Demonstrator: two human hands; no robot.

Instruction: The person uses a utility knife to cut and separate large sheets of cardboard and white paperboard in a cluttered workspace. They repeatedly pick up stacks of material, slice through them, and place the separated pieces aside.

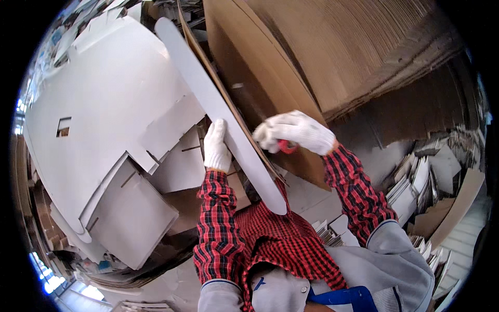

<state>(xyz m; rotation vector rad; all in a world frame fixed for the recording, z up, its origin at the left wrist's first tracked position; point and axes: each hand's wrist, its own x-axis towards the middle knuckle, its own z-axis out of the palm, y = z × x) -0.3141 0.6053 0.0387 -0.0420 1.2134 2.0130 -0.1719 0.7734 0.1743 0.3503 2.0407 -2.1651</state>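
A long, narrow white cardboard strip (pixel 221 112) with rounded ends slants across the middle, seemingly the edge flap of a brown-sided sheet. My left hand (pixel 217 148), in a white knit glove, closes on its left edge, the fingertips lying against the white face. On the strip's other side is my right hand (pixel 296 132), also gloved, with its fingers curled and slightly blurred. A small red object (pixel 287 146) shows beneath that palm; its kind is mostly hidden. Just beyond the right hand stand brown cardboard sheets (pixel 260 67).
Large white cut-out cardboard sheets (pixel 104 93) lie at the left, some overlapping. A thick stack of brown cardboard (pixel 353 47) fills the upper right. Bundled cardboard scraps (pixel 416 182) are piled at the lower right. A red-and-black checked cloth (pixel 291 234) hangs at my front.
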